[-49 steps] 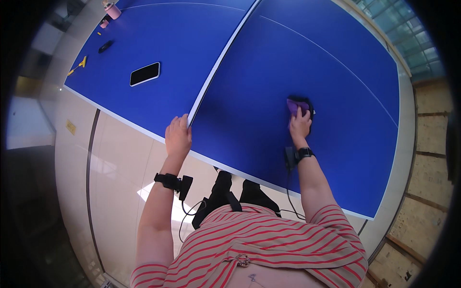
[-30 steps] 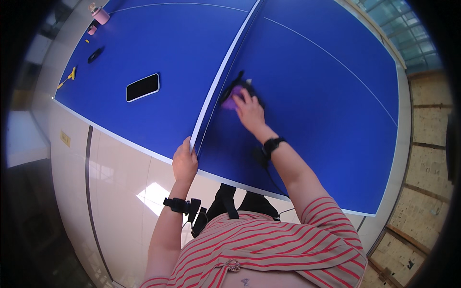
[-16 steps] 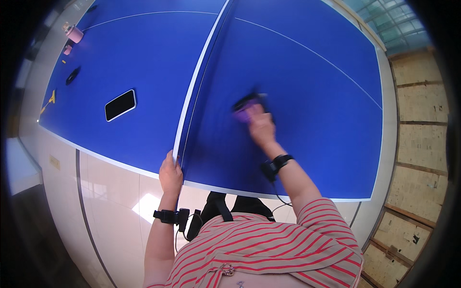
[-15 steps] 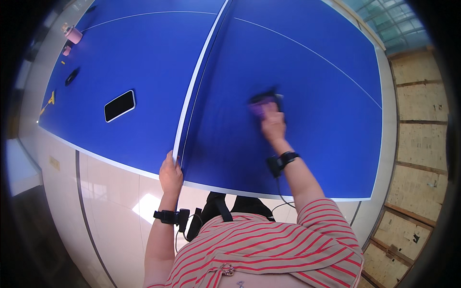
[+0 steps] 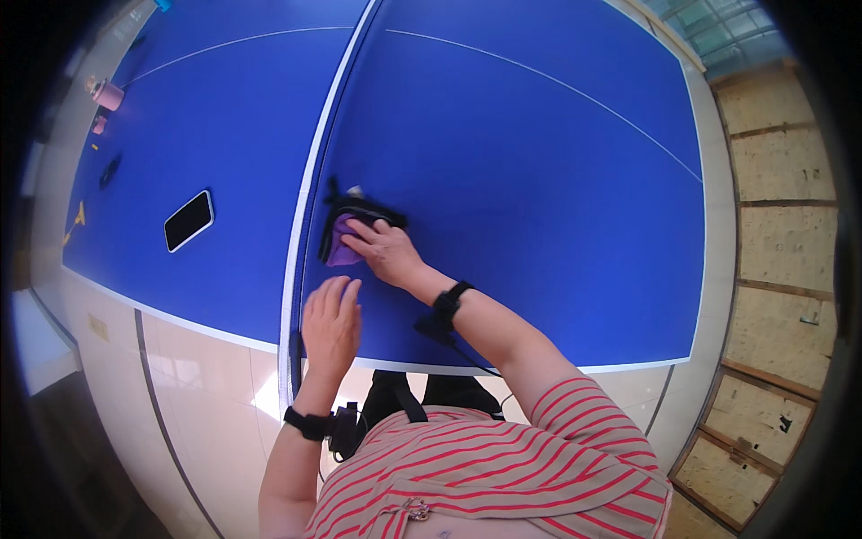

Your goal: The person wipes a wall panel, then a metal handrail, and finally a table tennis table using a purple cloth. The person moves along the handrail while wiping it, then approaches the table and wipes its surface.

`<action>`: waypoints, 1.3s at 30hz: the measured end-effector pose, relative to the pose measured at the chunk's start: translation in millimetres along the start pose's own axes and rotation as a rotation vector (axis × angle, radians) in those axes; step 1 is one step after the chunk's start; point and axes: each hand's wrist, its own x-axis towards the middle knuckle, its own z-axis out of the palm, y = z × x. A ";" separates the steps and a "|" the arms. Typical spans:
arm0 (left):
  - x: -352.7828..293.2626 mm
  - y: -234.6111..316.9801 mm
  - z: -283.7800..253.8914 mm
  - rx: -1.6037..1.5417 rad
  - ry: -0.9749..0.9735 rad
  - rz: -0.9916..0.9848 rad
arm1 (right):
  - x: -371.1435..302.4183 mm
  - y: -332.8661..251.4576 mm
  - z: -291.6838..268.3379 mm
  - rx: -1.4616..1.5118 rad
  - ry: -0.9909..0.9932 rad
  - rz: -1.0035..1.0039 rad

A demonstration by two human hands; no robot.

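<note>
The right hand (image 5: pixel 386 251) lies palm down on a small purple cloth (image 5: pixel 341 251) with a black edge, its fingers loosely curved over the fabric and pressing it against the blue bench (image 5: pixel 539 180), a broad flat top marked with thin white lines; the hand rests on the cloth rather than closing around it. The cloth sits just right of the white-edged seam (image 5: pixel 310 180) that runs from near to far between the two halves of the bench, and its black part sticks out on the far side of the fingers. The left hand (image 5: pixel 330 323) is open and flat, fingers together and stretched toward the far side, resting on the bench near its near edge, just right of the seam and a little nearer than the cloth; it holds nothing. Both wrists carry black bands, and a thin black cable hangs from the right one. On the left half of the bench a black rectangular phone (image 5: pixel 189 220) lies flat, well apart from the hands. Farther left, near the far left corner, stand a small pink cup (image 5: pixel 109 93) and a few small dark and yellow bits too small to tell. Pale floor tiles (image 5: pixel 206 404) show below the near edge of the bench.
</note>
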 end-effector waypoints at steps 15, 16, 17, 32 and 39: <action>70.6 -46.2 71.3 -0.101 -0.428 -0.594 | -94.1 259.2 -131.2 -0.483 -0.104 1.016; 71.2 -46.2 71.8 -0.094 -0.429 -0.596 | -91.0 243.1 -124.2 -0.449 -0.134 0.951; 71.5 -47.2 72.3 -0.082 -0.452 -0.607 | -88.0 222.2 -114.9 -0.443 -0.139 0.770; 71.9 -45.1 67.1 -0.019 -0.527 -0.640 | 42.8 252.1 -76.5 -0.425 -0.132 0.600; 76.3 -38.7 62.9 0.011 -0.549 -0.611 | 9.6 93.4 -52.7 0.068 -0.169 -0.168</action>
